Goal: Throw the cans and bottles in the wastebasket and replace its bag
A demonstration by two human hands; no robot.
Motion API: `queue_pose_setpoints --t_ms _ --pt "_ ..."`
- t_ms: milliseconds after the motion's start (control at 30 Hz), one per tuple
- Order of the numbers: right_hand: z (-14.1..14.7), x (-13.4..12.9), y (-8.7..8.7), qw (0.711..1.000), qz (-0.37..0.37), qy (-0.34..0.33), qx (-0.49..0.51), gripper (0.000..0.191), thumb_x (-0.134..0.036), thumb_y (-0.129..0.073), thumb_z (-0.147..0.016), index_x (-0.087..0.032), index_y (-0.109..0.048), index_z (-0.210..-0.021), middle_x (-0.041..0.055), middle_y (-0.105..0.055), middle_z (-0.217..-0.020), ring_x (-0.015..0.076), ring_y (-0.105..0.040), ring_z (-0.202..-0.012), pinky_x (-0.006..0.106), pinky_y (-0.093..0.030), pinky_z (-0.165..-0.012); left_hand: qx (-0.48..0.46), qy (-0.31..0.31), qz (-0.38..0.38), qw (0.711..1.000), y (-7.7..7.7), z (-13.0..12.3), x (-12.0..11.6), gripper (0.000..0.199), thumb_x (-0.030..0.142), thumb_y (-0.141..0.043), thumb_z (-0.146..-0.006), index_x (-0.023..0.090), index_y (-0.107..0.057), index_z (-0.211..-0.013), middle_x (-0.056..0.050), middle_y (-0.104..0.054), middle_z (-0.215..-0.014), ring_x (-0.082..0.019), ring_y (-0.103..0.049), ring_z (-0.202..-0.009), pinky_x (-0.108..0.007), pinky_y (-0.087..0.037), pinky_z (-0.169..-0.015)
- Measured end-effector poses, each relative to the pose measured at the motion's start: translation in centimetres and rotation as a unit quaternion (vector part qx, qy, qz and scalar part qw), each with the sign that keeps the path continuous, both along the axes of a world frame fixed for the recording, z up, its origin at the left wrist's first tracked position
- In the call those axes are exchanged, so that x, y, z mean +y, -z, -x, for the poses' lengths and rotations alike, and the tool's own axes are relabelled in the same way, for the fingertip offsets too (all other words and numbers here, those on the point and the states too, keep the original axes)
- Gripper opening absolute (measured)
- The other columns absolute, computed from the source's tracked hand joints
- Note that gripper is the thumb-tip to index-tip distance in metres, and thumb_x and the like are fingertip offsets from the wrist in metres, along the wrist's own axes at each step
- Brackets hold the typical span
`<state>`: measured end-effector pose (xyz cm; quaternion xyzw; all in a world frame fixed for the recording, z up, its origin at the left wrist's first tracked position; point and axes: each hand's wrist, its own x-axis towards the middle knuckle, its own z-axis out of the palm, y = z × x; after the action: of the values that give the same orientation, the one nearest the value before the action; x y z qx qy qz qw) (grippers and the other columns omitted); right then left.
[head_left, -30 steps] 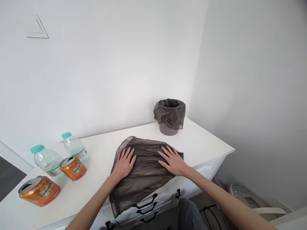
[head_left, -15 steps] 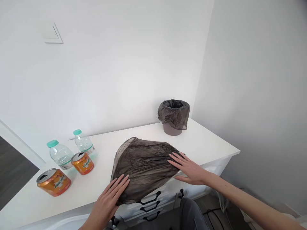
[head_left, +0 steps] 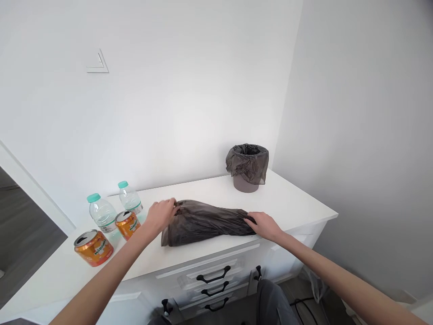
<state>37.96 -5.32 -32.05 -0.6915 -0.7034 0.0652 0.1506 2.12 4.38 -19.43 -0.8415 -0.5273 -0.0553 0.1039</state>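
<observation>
A thin dark trash bag (head_left: 209,223) lies folded into a long strip on the white cabinet top (head_left: 189,257). My left hand (head_left: 161,215) grips its far left corner, fingers closed on the plastic. At the bag's narrow right end, my right hand (head_left: 265,224) has its fingers curled over the gathered plastic. To the left of my left hand stand two orange Mirinda cans, a nearer can (head_left: 94,247) and a farther can (head_left: 127,225), both with opened tops.
Behind the cans stand two clear bottles with teal caps, a left bottle (head_left: 102,213) and a right bottle (head_left: 130,197). A small bin (head_left: 246,183) with a dark liner stands near the wall corner. Black drawer handles (head_left: 214,274) project below the front edge.
The bag has gone from spread out to a narrower folded strip. My left hand has moved from its near edge up to the far left corner. Both hands have closed on the plastic.
</observation>
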Motion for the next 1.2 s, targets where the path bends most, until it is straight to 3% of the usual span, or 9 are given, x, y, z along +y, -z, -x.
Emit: queue_pose_setpoints --t_ms 133,300,433,533,667,767,1000,1100,1200 --pt "1.0 1.9 -0.5 0.998 0.035 0.047 -0.023 0.022 -0.029 -0.051 -0.102 -0.018 -0.063 -0.116 0.0122 -0.076 -0.103 0.0277 -0.071 -0.094 0.030 -0.042 -0.069 -0.021 0.058 -0.106 0.992 1.3 -4.7 0.1 0.049 0.029 -0.040 -0.103 0.008 -0.046 -0.148 -0.025 -0.044 -0.158 -0.037 -0.037 -0.149 -0.055 -0.031 -0.119" --pt "1.6 1.8 -0.6 0.996 0.024 0.073 -0.045 0.024 -0.021 -0.039 -0.105 -0.016 -0.058 -0.119 0.0142 -0.074 -0.099 0.0273 -0.071 -0.088 0.032 -0.041 -0.070 0.003 0.299 -0.055 0.953 7.6 -8.7 -0.3 0.059 0.054 -0.033 -0.106 0.020 -0.049 -0.151 -0.010 -0.045 -0.162 -0.030 -0.028 -0.156 -0.049 -0.025 -0.126" --pt "1.3 1.1 -0.5 0.995 -0.019 0.071 -0.063 0.029 -0.028 -0.036 -0.107 -0.016 -0.055 -0.126 0.0173 -0.069 -0.117 0.0300 -0.067 -0.106 0.036 -0.044 -0.084 -0.008 0.254 0.035 0.967 12.8 -9.6 2.0 0.071 0.064 -0.027 -0.104 0.024 -0.036 -0.161 -0.009 -0.032 -0.168 -0.034 -0.022 -0.158 -0.055 -0.021 -0.127" --pt "-0.2 1.0 -0.2 0.993 -0.025 0.096 -0.058 0.038 -0.045 -0.045 -0.105 -0.013 -0.057 -0.122 0.0214 -0.065 -0.123 0.0358 -0.060 -0.117 0.041 -0.044 -0.089 -0.010 0.242 0.054 0.969 14.9 -9.5 3.7 0.068 0.061 -0.023 -0.106 0.028 -0.022 -0.165 -0.009 -0.028 -0.170 -0.034 -0.024 -0.157 -0.057 -0.026 -0.124" --pt "-2.8 0.6 -0.6 0.993 0.085 0.058 0.054 0.027 -0.044 -0.055 -0.099 -0.017 -0.059 -0.098 0.0134 -0.069 -0.103 0.0276 -0.063 -0.097 0.033 -0.042 -0.074 -0.003 0.284 0.068 0.956 15.0 -9.5 4.4 0.061 0.055 -0.023 -0.108 0.036 -0.014 -0.165 -0.003 -0.020 -0.172 -0.028 -0.020 -0.159 -0.053 -0.025 -0.126" --pt "-3.8 -1.0 -2.2 0.964 0.155 0.033 0.211 0.022 -0.040 -0.061 -0.095 -0.021 -0.053 -0.103 0.0020 -0.067 -0.085 0.0176 -0.058 -0.075 0.027 -0.037 -0.063 0.003 0.336 0.046 0.941 14.0 -9.7 3.7 0.060 0.053 -0.029 -0.108 0.035 -0.021 -0.164 -0.003 -0.023 -0.171 -0.027 -0.021 -0.158 -0.051 -0.024 -0.127" --pt "-0.3 -6.2 -8.5 0.814 0.190 0.007 0.549 0.052 -0.056 -0.071 -0.088 -0.030 -0.055 -0.130 -0.0007 -0.069 -0.088 0.0155 -0.062 -0.078 0.024 -0.045 -0.067 -0.042 0.371 0.017 0.927 11.6 -7.1 -2.7 0.052 0.036 -0.036 -0.108 0.031 -0.034 -0.160 -0.002 -0.036 -0.167 -0.025 -0.024 -0.158 -0.048 -0.031 -0.126" --pt "3.2 -4.7 -9.8 0.757 0.177 -0.023 0.629 0.031 -0.048 -0.074 -0.087 -0.022 -0.069 -0.103 0.0032 -0.070 -0.089 0.0157 -0.063 -0.078 0.024 -0.050 -0.066 -0.031 0.424 0.059 0.903 10.8 -6.0 -5.6 0.051 0.021 -0.039 -0.103 0.029 -0.048 -0.152 -0.002 -0.048 -0.160 -0.024 -0.034 -0.154 -0.046 -0.033 -0.126" --pt "6.6 -1.1 -9.3 0.682 0.196 -0.034 0.704 0.030 -0.046 -0.070 -0.091 -0.016 -0.069 -0.092 0.0072 -0.072 -0.091 0.0150 -0.066 -0.076 0.025 -0.057 -0.071 -0.038 0.408 0.070 0.910 10.9 -5.5 -7.5 0.037 0.015 -0.040 -0.099 0.024 -0.071 -0.116 -0.006 -0.072 -0.127 -0.025 -0.058 -0.133 -0.048 -0.037 -0.123"
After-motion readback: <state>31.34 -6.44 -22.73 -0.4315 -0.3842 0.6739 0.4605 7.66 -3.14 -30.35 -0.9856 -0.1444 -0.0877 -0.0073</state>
